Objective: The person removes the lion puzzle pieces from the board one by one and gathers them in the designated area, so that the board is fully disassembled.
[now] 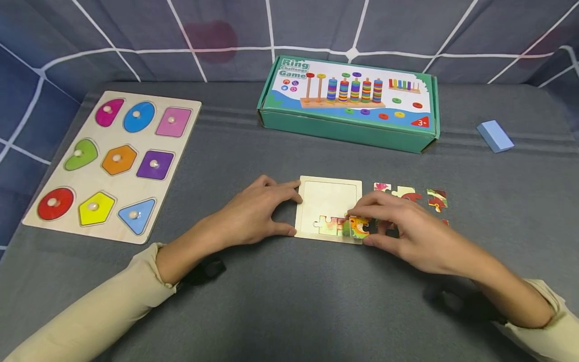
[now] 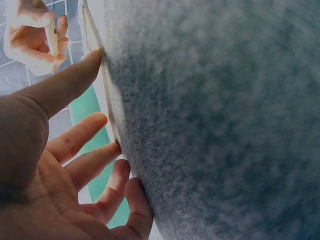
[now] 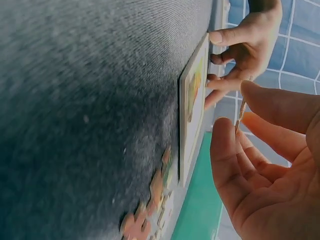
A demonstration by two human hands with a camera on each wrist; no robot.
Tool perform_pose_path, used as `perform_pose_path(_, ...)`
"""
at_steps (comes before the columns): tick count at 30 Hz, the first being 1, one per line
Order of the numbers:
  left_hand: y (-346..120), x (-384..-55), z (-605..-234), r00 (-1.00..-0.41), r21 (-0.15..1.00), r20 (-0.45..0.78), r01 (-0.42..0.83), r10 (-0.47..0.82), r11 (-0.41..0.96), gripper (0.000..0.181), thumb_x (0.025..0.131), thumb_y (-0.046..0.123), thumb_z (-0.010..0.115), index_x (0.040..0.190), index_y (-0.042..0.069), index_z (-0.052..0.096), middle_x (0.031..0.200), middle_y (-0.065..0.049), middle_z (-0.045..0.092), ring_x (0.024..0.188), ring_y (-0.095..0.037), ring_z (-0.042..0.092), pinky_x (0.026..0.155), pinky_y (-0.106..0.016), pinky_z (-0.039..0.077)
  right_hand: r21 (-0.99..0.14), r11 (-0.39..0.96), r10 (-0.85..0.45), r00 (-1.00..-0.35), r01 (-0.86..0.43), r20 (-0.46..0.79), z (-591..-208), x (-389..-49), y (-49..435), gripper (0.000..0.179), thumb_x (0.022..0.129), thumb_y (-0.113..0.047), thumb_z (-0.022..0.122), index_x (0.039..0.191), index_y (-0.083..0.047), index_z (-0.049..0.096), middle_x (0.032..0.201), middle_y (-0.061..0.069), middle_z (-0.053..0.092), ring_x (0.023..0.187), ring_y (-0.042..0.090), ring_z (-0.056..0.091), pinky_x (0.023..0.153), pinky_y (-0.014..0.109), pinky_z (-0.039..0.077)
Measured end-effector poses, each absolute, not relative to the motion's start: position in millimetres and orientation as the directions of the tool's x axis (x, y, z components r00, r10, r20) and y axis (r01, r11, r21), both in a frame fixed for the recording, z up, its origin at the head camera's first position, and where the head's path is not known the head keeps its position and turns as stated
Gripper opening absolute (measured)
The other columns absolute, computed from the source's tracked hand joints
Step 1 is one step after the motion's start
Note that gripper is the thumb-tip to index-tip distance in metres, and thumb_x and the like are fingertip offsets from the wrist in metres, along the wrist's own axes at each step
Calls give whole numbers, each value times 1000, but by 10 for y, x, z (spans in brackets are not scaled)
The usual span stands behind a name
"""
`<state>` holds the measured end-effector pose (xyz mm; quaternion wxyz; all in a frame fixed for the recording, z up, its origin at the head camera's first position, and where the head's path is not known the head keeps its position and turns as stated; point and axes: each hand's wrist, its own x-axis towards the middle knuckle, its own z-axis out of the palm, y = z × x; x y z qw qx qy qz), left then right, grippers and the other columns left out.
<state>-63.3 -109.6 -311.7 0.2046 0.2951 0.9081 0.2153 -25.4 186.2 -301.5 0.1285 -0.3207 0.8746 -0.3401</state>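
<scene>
A square wooden puzzle tray [image 1: 327,198] lies in the middle of the table, with joined jigsaw pieces [image 1: 328,225] along its lower edge. My left hand [image 1: 251,213] touches the tray's left side with spread fingertips and thumb. Over the tray's lower right corner, my right hand [image 1: 404,229] pinches a colourful jigsaw piece [image 1: 359,227] between thumb and fingers. In the right wrist view this jigsaw piece [image 3: 242,111] is seen edge-on, raised off the tray [image 3: 183,132]. Several loose jigsaw pieces [image 1: 437,198] lie right of the tray, some hidden by my right hand.
At the left lies a wooden board [image 1: 115,193] with knobbed coloured shapes. A green Ring Challenge Game box [image 1: 344,123] stands behind the tray. A light blue block [image 1: 495,136] sits at the back right, and a grid-patterned cloth [image 1: 244,30] hangs behind the table.
</scene>
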Motion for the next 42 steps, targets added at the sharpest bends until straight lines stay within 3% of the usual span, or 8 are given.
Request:
perform_pose_path(9,-1100,-624,-3118,-749,506,-237,448,618,737,53,80,32,84,126,16,64,155,-2,38,115,-26,45,93,-44,41,-622,572,-662,-748,-534,33,-3024,-154,1981,47,79,-1,81,122,-15,69,117,-11,53,101,7,49,74,22,43)
perform_pose_path(23,-1098,-617,-3114,-751,501,-242,446,615,742,53,80,32,84,126,16,64,155,-1,38,114,-25,45,92,-44,42,-633,549,-645,-758,-546,94,-3137,20,2132,49,75,-2,84,120,-17,70,112,-14,53,91,4,52,69,17,40)
perform_pose_path(42,-1090,-612,-3113,-754,500,-246,440,609,746,54,80,31,85,127,15,65,155,-2,37,114,-26,45,90,-45,43,-597,590,-613,-783,-544,107,-3222,80,2187,53,70,4,84,117,-15,71,111,-13,53,94,4,52,74,16,40)
